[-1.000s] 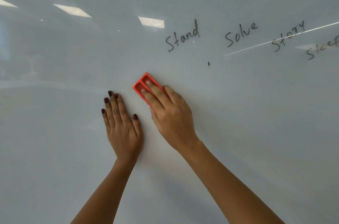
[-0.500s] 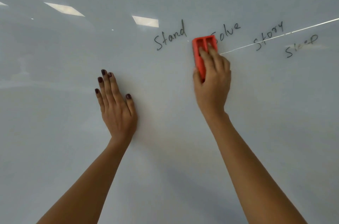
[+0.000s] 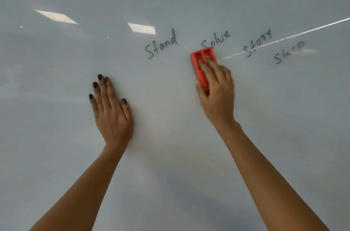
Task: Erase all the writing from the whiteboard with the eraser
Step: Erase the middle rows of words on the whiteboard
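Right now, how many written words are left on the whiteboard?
4. "Stand" is left of the eraser; "Solve" just above it, its S partly wiped; "Story" to the right; "Sleep" farthest right, smudged. More may lie beyond the frame.

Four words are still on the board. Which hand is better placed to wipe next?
Right. The right hand already holds the red eraser against the whiteboard, its top edge just under "Solve". The left hand lies flat, empty, lower left of "Stand".
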A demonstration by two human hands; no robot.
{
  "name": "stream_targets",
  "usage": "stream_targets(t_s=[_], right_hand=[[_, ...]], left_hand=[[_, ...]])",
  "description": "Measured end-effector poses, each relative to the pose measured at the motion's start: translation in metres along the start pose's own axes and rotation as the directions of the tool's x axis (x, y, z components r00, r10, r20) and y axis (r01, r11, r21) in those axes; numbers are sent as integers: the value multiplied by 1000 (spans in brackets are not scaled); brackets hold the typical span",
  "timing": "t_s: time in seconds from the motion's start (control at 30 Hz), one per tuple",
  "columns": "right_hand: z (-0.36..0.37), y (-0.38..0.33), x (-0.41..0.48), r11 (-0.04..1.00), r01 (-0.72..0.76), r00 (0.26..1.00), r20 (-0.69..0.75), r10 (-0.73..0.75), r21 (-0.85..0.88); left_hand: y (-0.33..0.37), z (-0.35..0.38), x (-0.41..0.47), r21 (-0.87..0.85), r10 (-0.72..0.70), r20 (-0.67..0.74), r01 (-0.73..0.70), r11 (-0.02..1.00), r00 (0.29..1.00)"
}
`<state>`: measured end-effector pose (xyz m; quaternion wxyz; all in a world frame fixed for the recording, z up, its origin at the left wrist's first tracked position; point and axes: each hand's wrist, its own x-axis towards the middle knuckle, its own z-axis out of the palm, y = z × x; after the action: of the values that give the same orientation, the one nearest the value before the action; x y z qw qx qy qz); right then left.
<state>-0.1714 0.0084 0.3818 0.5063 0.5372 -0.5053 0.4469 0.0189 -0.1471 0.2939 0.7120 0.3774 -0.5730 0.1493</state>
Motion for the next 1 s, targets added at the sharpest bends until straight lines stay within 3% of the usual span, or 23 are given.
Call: stream_targets(t_s=[0.07, 0.13, 0.17, 0.23, 0.3, 0.37, 0.47, 0.57, 0.63, 0.7, 0.8, 0.87, 0.93, 1.0], right_hand=[[-3, -1, -8, 965, 257, 961, 117, -250, -53], [-7, 7, -7, 937, 343, 931, 158, -330, -68], [-9, 10, -1, 958, 278, 956, 120, -269, -73], [-11, 16, 18, 999, 8, 1000, -28, -9, -37], [-15, 20, 42, 975, -220, 968, -121, 220, 11], [-17, 23, 66, 953, -304, 943, -138, 302, 11], [-17, 14, 78, 972, -234, 968, -86, 235, 26], [-11, -2, 52, 999, 49, 997, 54, -48, -14], [-11, 0, 39, 988, 148, 983, 120, -142, -43], [-15, 10, 45, 996, 84, 995, 66, -81, -43], [-18, 23, 66, 980, -201, 977, -80, 200, 0], [-18, 21, 71, 957, -289, 951, -110, 289, 15], [-15, 11, 60, 982, -185, 980, -67, 186, 29], [-14, 6, 40, 999, 33, 999, 34, -32, -22]], left_hand=[[2, 0, -1, 4, -13, 0, 13, 1000, 1000], [3, 1, -1, 2, -32, -3, 32, 999, 999], [4, 1, -2, -2, -40, -4, 40, 999, 999], [5, 1, -2, -13, -43, -7, 43, 999, 999], [4, 1, -3, -15, -43, -8, 43, 999, 999], [3, 3, -2, -15, -39, -13, 39, 999, 999], [2, 4, -2, -15, -35, -19, 35, 999, 999], [1, 4, -2, -15, -43, -22, 43, 999, 999], [2, 3, -3, -22, -41, -19, 40, 999, 999], [2, 2, -3, -27, -38, -15, 37, 999, 999], [2, 2, -3, -28, -38, -14, 37, 999, 999], [2, 2, -4, -27, -40, -17, 39, 999, 999], [2, 3, -4, -25, -39, -19, 39, 999, 999], [2, 3, -4, -26, -42, -18, 42, 999, 999]])
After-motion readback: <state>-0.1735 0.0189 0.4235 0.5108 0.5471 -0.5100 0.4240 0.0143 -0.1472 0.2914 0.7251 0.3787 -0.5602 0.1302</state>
